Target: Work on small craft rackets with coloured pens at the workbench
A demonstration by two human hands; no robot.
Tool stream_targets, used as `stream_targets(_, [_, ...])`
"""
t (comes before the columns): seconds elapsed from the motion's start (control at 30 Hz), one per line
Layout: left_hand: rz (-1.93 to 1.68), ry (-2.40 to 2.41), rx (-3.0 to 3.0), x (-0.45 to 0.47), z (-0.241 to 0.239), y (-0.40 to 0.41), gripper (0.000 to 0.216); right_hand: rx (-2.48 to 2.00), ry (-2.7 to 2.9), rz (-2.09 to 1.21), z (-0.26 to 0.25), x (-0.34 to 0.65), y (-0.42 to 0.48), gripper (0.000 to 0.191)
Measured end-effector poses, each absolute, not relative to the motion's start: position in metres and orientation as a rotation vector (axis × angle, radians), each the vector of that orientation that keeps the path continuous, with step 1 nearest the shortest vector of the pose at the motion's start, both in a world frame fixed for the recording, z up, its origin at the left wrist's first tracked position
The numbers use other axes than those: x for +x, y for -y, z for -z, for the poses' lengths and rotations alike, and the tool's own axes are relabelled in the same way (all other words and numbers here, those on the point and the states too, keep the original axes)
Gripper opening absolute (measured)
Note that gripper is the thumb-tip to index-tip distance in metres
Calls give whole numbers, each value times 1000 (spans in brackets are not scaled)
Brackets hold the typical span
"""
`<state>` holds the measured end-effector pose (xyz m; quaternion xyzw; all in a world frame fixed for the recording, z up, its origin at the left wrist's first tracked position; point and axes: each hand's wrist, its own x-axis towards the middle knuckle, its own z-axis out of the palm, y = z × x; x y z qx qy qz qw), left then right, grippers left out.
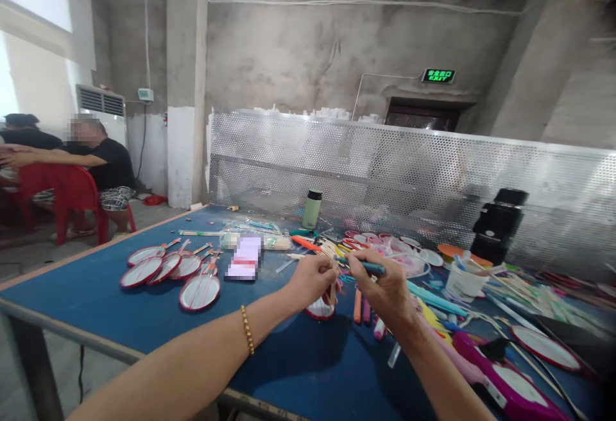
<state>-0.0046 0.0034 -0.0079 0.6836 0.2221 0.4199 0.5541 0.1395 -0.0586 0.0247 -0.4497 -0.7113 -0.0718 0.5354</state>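
My left hand (310,278) is closed around the wooden handle of a small red-rimmed toy racket (321,309), held upright over the blue table (96,292). A bead bracelet sits on that wrist. My right hand (385,286) is closed on a teal pen-like tool (363,266), its tip pointing left at the racket's handle. Both hands meet near the middle of the table.
Several finished red-rimmed rackets (173,270) lie at the left, with a phone (244,258) beside them. A green bottle (312,209) stands at the back, before a perforated metal screen (409,171). Loose sticks, tubes, a white cup (464,280) and a purple racket (505,389) crowd the right. People sit at far left.
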Motion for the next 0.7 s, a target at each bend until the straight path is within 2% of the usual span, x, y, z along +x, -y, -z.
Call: stream_targets(0.7, [-989, -531, 1617, -5, 7, -3, 15, -1061, 1687, 194, -26, 139, 60, 26])
